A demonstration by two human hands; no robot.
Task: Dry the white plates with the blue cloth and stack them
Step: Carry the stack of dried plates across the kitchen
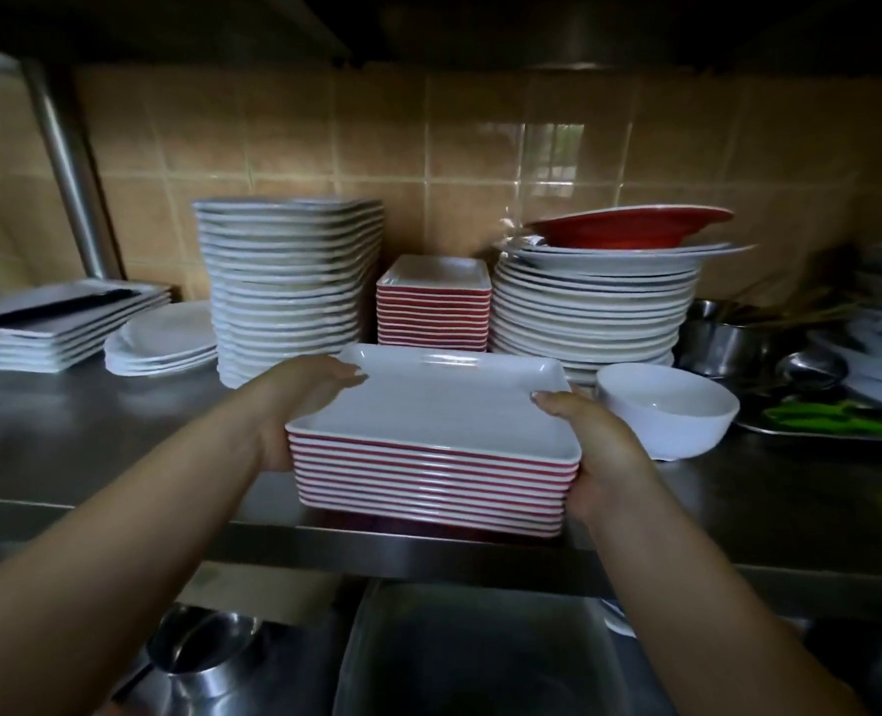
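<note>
A stack of several rectangular plates (444,421), white inside with red outsides, sits at the front edge of the steel shelf (93,431). My left hand (294,405) grips its left side, thumb over the top rim. My right hand (594,447) grips its right side the same way. Behind it stands a matching red-and-white stack (434,307). A tall stack of white square plates (289,286) is at the back left, and a stack of round white plates (594,307) at the back right. No blue cloth is in view.
A red dish (630,227) tops the round stack. A white bowl (666,405) stands right of my right hand. Flat white platters (62,323) and small white plates (165,338) lie at the left. Steel pots (723,338) and green items (831,413) crowd the right. A sink (480,658) lies below.
</note>
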